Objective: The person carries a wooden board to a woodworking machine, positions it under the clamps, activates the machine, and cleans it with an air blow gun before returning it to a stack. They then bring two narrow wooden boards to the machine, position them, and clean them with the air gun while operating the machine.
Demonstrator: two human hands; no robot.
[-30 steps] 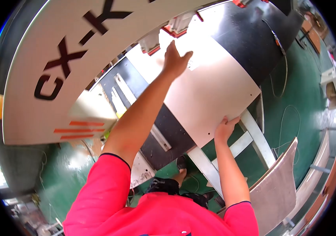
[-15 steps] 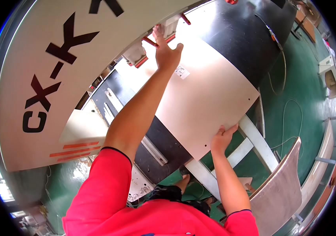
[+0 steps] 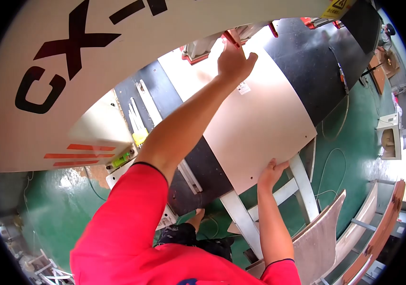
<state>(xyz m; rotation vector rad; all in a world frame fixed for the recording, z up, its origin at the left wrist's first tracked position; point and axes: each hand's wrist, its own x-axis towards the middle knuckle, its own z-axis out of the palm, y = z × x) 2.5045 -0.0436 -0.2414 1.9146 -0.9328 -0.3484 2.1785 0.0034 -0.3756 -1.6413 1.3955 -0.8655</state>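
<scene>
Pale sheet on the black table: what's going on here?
A person works on it with both bare hands. The right hand holds the near edge of the pale sheet, which lies across the black table. The left hand reaches over the sheet to a red part under the rim of the white lettered machine; its fingertips are partly hidden, so any grip there is unclear. The sheet's far end runs out of sight beneath the machine.

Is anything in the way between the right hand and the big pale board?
No, nothing that I can see! The right hand is right at the near edge of the pale board. The left hand is far across, by a red part.
</scene>
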